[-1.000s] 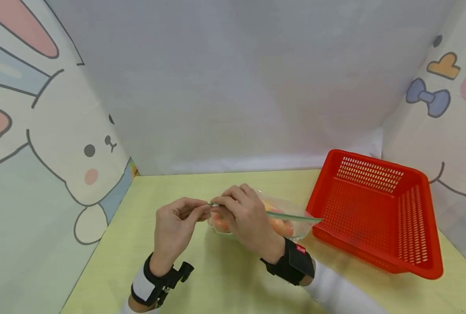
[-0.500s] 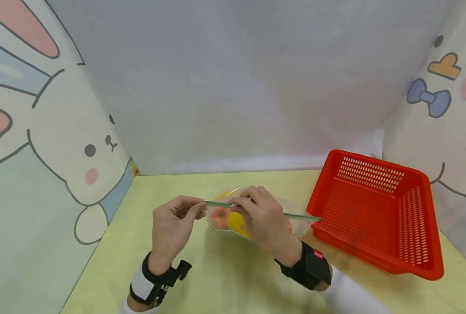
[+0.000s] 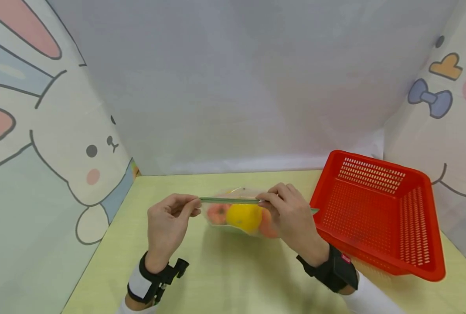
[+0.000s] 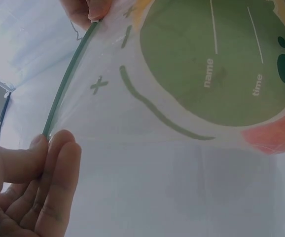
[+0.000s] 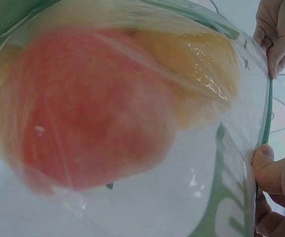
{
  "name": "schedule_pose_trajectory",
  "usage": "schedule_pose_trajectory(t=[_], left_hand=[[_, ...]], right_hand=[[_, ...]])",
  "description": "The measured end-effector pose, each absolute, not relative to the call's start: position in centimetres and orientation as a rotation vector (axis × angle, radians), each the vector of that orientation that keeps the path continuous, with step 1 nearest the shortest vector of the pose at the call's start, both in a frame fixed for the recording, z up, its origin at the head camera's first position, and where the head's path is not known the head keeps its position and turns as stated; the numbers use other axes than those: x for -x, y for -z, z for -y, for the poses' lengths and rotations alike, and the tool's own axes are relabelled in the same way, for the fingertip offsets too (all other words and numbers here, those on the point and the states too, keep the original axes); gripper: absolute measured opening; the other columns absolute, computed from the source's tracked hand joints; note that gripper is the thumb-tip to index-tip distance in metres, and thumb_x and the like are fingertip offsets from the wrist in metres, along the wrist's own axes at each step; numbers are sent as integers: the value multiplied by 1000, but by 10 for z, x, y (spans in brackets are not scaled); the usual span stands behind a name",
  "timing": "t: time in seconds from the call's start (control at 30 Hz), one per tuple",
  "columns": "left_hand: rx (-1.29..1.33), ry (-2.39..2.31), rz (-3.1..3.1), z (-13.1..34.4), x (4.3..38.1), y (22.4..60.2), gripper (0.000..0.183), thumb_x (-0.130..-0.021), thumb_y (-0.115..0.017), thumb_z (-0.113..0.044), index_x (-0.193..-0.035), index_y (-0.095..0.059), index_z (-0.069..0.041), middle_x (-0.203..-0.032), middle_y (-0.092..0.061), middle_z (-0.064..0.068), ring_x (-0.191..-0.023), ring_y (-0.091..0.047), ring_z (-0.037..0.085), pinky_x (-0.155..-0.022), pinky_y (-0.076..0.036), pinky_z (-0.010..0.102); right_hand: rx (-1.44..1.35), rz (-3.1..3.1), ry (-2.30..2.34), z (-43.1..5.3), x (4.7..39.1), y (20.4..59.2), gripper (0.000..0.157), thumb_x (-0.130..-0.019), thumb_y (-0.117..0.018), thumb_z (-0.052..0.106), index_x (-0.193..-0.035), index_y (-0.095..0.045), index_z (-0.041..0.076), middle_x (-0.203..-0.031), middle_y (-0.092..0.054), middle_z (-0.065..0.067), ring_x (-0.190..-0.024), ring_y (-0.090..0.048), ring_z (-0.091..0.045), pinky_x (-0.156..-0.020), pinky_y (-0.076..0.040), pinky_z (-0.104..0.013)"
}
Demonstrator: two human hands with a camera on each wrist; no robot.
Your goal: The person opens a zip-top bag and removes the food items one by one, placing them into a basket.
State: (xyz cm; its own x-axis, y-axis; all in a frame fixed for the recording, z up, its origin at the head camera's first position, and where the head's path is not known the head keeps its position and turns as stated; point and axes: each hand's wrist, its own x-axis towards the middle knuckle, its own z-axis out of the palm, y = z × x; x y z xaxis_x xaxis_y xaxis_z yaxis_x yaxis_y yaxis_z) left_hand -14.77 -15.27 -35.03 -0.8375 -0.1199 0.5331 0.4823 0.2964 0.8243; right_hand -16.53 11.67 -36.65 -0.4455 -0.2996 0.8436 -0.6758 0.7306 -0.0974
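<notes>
A clear zip bag point(image 4: 108, 118) with a green zip strip point(image 3: 229, 200) and a printed green label holds several fruits. A yellow fruit point(image 3: 243, 217) sits at its middle, and a red, peach-like fruit point(image 5: 93, 108) fills much of the right wrist view. My left hand point(image 3: 168, 226) pinches the strip's left end between thumb and forefinger. Farther right along the strip, my right hand point(image 3: 295, 220) pinches a small white slider point(image 4: 94, 20), mostly hidden by the fingertips. The strip is stretched nearly straight between both hands. My right hand covers part of the bag's right side.
A red plastic basket point(image 3: 366, 213) with perforated walls stands on the right, close to the bag's right end. The pale yellow table point(image 3: 170, 185) meets a white backdrop behind. Cartoon-printed panels point(image 3: 60, 174) border both sides.
My right hand has slid rightward along the zip strip, away from my left hand, uncovering the yellow fruit. The left hand keeps its pinch and has shifted slightly left.
</notes>
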Motion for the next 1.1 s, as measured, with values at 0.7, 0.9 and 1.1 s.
schedule_pose_trajectory(t=[0.7, 0.9, 1.1], left_hand=[[320, 1541, 2025, 163, 154, 352, 6, -90, -76, 9, -94, -78, 6, -84, -78, 25, -68, -74, -2, -68, -64, 21], [315, 1546, 2014, 167, 156, 352, 6, -90, -76, 10, -94, -77, 7, -84, -77, 27, -67, -74, -1, -68, -65, 22], [305, 1544, 2042, 170, 155, 350, 6, -90, -77, 8, -95, -78, 5, -84, -77, 25, -68, -74, 0, -69, -65, 22]], right_hand=[[-586, 2062, -556, -170, 170, 372, 18, -78, -85, 1, -94, -78, 1, -85, -64, -12, -79, -53, -23, -66, -43, -24], [-525, 2084, -537, -180, 172, 367, 17, -81, -84, -1, -96, -78, 1, -87, -64, -14, -80, -54, -24, -63, -47, -27], [-505, 2099, -589, -187, 172, 363, 18, -80, -83, -5, -96, -77, -1, -87, -62, -15, -78, -52, -20, -66, -44, -17]])
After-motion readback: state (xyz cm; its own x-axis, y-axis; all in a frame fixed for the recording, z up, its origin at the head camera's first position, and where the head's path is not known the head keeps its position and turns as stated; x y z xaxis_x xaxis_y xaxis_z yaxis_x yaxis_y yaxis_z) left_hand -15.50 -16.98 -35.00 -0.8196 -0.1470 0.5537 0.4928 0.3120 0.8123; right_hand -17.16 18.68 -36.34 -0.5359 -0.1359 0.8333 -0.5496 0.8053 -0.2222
